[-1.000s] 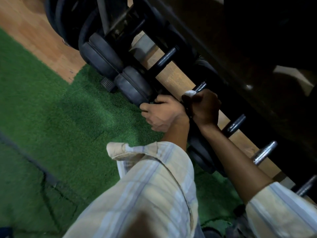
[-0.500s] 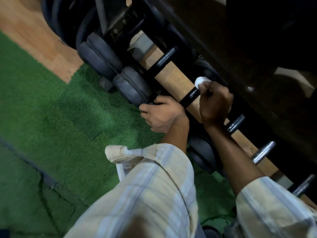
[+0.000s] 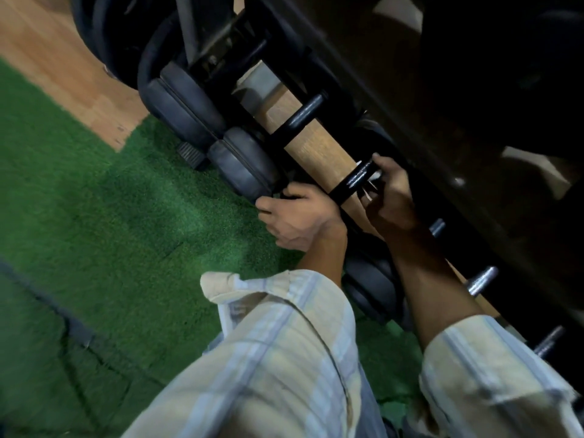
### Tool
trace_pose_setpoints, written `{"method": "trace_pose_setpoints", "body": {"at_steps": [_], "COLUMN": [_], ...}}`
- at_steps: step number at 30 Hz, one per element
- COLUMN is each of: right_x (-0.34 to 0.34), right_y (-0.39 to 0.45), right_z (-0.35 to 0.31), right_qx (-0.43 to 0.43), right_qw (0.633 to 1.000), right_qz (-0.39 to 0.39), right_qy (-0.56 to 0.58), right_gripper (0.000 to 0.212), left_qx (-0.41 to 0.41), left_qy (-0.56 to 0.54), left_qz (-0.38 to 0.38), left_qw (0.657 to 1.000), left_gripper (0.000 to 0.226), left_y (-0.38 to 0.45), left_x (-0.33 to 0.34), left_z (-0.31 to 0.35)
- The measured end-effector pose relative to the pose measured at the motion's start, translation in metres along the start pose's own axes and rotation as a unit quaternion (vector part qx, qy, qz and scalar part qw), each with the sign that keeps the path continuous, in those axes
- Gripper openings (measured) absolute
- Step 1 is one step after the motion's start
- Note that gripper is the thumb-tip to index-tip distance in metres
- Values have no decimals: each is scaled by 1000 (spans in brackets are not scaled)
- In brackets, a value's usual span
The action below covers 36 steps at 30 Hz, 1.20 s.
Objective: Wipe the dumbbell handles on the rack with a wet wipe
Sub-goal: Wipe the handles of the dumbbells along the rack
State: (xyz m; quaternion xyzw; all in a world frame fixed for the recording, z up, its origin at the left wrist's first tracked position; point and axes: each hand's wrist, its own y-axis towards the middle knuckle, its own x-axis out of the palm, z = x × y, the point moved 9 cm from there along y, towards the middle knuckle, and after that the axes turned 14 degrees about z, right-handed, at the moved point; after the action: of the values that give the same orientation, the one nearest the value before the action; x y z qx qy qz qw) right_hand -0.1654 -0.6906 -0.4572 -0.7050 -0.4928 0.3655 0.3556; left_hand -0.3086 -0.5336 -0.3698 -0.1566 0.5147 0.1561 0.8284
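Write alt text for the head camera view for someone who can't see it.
A person's right hand holds a white wet wipe around a black metal dumbbell handle on a low black rack, while the left hand grips the dumbbell's dark round rubber head. Green artificial turf covers the floor beside it.
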Motion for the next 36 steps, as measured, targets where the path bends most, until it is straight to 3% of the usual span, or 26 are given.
{"method": "trace_pose_setpoints", "body": {"at_steps": [4,7,11,13,17,19,21,23,25,27,31,33,34,35,36], "right_x": [16,30,17,6,4,9,23,41,65,90,129,138,143,147,152], "right_y": [-1,-12,-16,-26,-53,-64,-79,-91,-101,-109,-144,-159,-157,-152,-140], "right_z": [12,20,28,20,-2,-14,-21,-26,-29,-27,-21,-19,-16,-14,-11], "right_qx": [39,1,-38,-91,-233,-295,-327,-358,-406,-480,-690,-758,-770,-764,-728], "right_qw": [992,976,951,905,791,779,806,824,814,763,570,502,491,505,550], "right_qz": [-103,-146,-72,-36,-73,-83,-107,-112,-102,-86,-78,-77,-85,-98,-122], "right_qy": [-65,-162,-297,-413,-561,-547,-482,-424,-404,-424,-439,-408,-398,-390,-392], "right_gripper": [57,43,25,32,39,42,36,32,24,23,19,25,26,26,25], "left_qx": [-6,6,8,2,-34,-73,-98,-106,-95,-71,-58,-44,-38,-36,-44], "left_qy": [9,11,-1,-2,-36,-67,-93,-113,-113,-100,-114,-124,-129,-127,-122], "left_qz": [-5,5,8,3,-51,-79,-87,-84,-83,-72,-49,-33,-20,-9,-6], "left_qw": [1000,1000,1000,1000,997,992,987,984,985,990,991,991,991,991,992], "left_gripper": [37,38,38,38,33,24,23,37,52,56,37,33,34,33,30], "left_y": [2,3,2,2,-1,1,11,24,39,52,79,94,103,113,122], "left_x": [4,2,0,-2,0,0,-1,1,2,2,-1,-1,1,2,5], "left_z": [-1,1,3,2,-6,-10,-16,-25,-31,-35,-23,-6,4,14,22]}}
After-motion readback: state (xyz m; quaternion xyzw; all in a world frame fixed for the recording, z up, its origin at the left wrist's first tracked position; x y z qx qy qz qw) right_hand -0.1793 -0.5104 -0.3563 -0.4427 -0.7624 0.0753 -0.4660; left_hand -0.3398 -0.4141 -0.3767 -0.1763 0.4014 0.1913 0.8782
